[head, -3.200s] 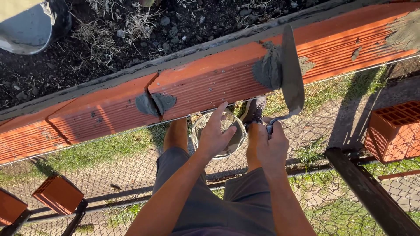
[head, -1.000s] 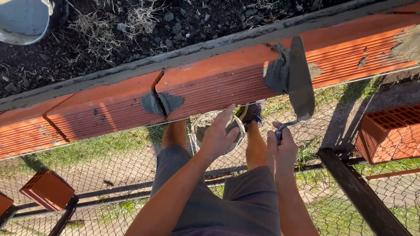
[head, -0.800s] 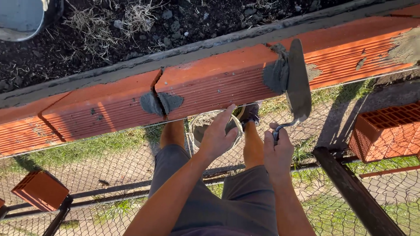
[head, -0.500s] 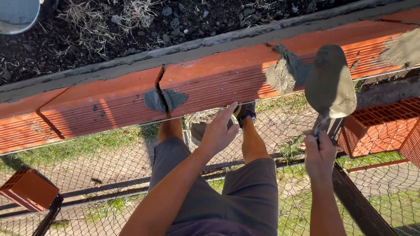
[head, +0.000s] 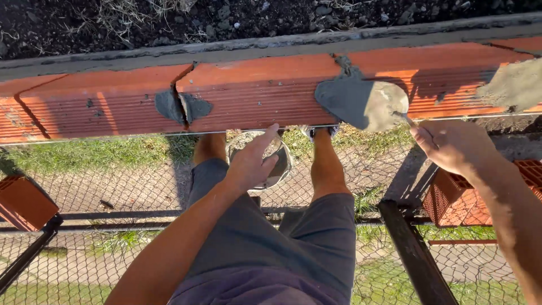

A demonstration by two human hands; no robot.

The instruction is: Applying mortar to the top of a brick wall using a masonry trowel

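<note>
My right hand (head: 451, 148) grips the handle of a trowel (head: 367, 104) whose mortar-coated blade lies flat on top of the red brick wall (head: 254, 93), over a joint smeared with grey mortar. My left hand (head: 253, 161) hangs open below the wall's near edge, fingers spread, just above a mortar bucket (head: 279, 164) that stands between my legs. A second mortar-filled joint (head: 180, 106) shows further left on the bricks.
A mortar patch (head: 511, 85) lies on the wall at far right. Behind the wall is dark soil with dry grass (head: 169, 22). Below me are a wire-mesh platform with dark metal bars (head: 415, 254), hollow red bricks at right (head: 463, 200) and one at left (head: 22, 203).
My right hand swung the trowel from upright against the wall's edge out to the right and laid the blade flat on the brick top. My left hand stayed open near the bucket.
</note>
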